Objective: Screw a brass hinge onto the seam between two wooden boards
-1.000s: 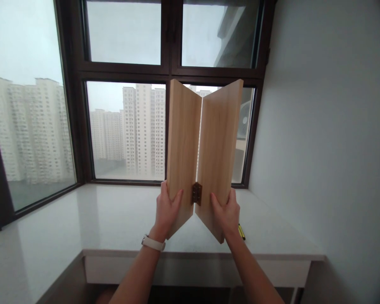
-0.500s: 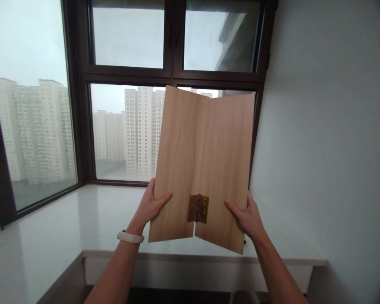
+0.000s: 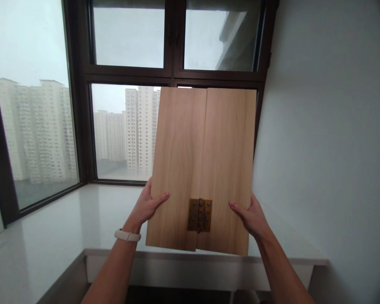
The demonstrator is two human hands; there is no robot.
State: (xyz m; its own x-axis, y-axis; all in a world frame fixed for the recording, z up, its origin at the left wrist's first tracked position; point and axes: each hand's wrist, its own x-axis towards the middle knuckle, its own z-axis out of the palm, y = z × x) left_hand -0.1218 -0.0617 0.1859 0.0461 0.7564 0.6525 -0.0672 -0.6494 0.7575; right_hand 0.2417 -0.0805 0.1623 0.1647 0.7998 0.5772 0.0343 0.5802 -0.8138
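Two light wooden boards stand side by side in front of me, joined low down by a brass-coloured hinge (image 3: 200, 215) with screws in its leaves. My left hand (image 3: 148, 204) grips the outer edge of the left board (image 3: 177, 147), thumb on the front face and fingers hidden behind. Around the right board's (image 3: 229, 147) outer edge my right hand (image 3: 250, 213) is closed the same way. The boards lie nearly flat to each other, with a thin seam between them. A pale band (image 3: 127, 235) circles my left wrist.
Behind the boards is a white sill (image 3: 110, 219) with a front edge below them. Dark-framed windows (image 3: 129, 76) rise at the back and left, with tall buildings outside. A plain wall (image 3: 323, 147) bounds the right side.
The two boards have swung from a V-shaped fold to almost flat, so the hinge is spread wider. My hands have moved slightly apart with them.
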